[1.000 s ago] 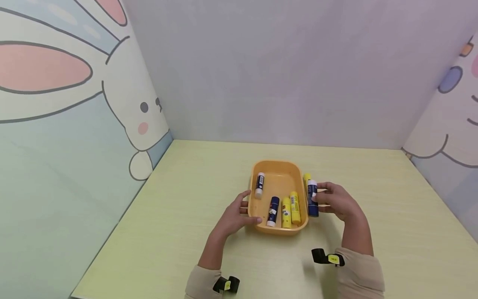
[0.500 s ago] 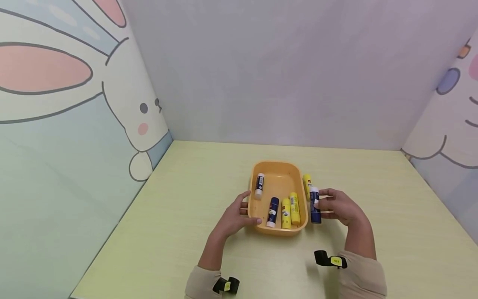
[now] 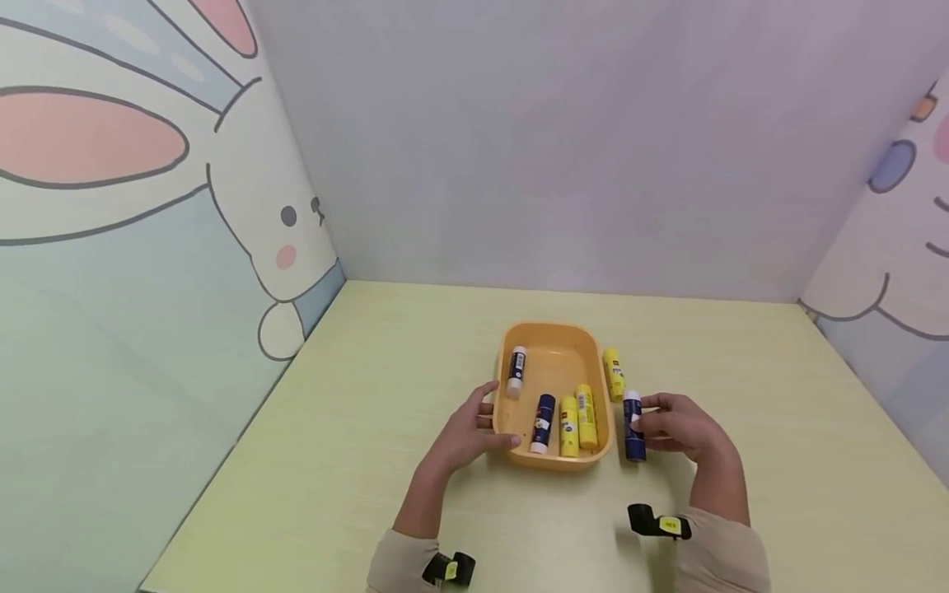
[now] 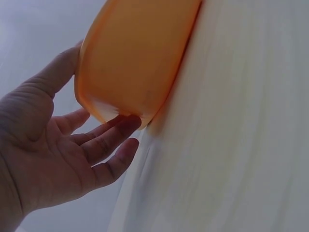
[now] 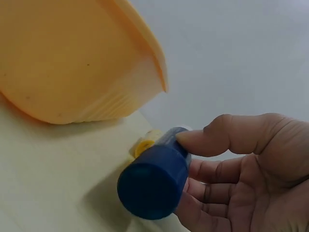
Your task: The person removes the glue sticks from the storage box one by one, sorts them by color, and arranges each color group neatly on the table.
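Blue stick (image 3: 633, 426), pinched in right fingers (image 5: 217, 171), has moved away from the tray (image 3: 549, 372); spread left fingers (image 4: 103, 147) hold its left edge

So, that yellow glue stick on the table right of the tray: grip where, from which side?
Probably pinch the yellow glue stick mid-barrel, across its width, from above and right: it lies lengthwise close beside the right wall of the orange tray, and its near end is by the held blue glue stick.

Print on the glue sticks (image 3: 633, 445) and wrist cameras (image 3: 642, 520) is too small to read.
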A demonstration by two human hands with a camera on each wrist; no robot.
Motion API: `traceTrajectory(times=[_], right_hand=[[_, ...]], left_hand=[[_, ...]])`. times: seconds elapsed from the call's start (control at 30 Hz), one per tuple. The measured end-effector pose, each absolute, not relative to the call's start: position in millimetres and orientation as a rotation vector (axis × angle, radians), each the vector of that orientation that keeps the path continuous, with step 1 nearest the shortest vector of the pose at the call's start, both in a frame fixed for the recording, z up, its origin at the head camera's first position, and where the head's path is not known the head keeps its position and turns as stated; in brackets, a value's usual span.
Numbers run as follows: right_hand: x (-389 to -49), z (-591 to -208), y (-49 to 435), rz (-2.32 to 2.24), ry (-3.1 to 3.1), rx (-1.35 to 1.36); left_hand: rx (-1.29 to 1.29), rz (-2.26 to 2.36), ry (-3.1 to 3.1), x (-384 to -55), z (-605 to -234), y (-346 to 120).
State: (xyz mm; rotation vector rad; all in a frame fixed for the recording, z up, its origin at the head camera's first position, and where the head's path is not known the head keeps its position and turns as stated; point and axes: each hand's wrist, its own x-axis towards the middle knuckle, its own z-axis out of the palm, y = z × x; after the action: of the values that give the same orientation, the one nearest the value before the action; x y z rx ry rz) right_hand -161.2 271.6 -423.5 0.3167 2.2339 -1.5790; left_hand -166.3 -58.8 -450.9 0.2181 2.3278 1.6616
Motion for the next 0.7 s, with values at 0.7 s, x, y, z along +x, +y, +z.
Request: traceTrajectory(times=[0.7], right_hand=[[-158.4, -431.7, 265.3, -1.422, 2.313, 0.39]], left_hand=[[0.22, 1.67, 2.324, -164.7, -452.7, -60.0]])
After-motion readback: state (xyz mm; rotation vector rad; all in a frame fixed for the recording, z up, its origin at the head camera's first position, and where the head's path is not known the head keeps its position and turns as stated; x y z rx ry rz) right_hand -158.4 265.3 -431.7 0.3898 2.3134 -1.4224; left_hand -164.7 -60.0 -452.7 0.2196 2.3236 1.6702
